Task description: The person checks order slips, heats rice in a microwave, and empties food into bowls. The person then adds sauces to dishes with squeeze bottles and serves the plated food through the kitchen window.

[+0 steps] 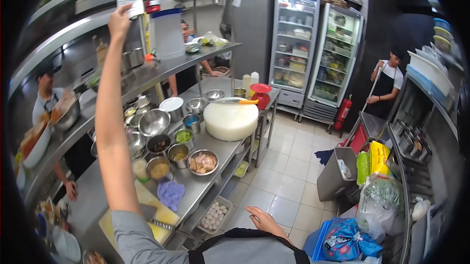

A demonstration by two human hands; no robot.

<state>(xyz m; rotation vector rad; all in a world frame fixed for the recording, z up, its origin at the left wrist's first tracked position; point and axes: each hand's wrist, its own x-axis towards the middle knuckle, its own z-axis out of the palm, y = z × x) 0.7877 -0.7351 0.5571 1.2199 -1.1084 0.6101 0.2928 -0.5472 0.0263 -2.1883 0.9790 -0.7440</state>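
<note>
The left hand (pixel 120 17) is raised to the overhead rail (pixel 93 22), thumb and fingertips pinched closed on the edge of a white paper slip (pixel 131 5), which sits up at the rail. The right hand (pixel 263 221) is low in front of the apron, open, the fingers loosely extended and holding nothing.

On the steel counter (pixel 223 155), containers crowd the middle. Close to its aisle-side edge is the meat bowl (pixel 203 162), with pale pink and tan pieces (too small to name more exactly). Beside it, farther in, the small steel pot (pixel 178 154) holds something brownish-yellow, and the green-filled container (pixel 184 137) chopped greens. The dark-filled bowl (pixel 159 144) stands near the wide steel bowl (pixel 154 122), and the tan-filled bowl (pixel 159 168) is just beyond the purple cloth (pixel 171 194).

Towards the counter's near end is the yellow cutting board (pixel 142 200), a knife (pixel 161 224) lying on it. Towards the far end, a thick white round block (pixel 231 121) carries an orange-handled tool (pixel 248 102), near a red scale (pixel 261 96).

Below the aisle-side edge, a tray (pixel 226 202) holds whitish, egg-like rounds. On the raised shelf (pixel 196 54) stands a big translucent bucket (pixel 167 34) with a blue rim (its contents cannot be made out).
</note>
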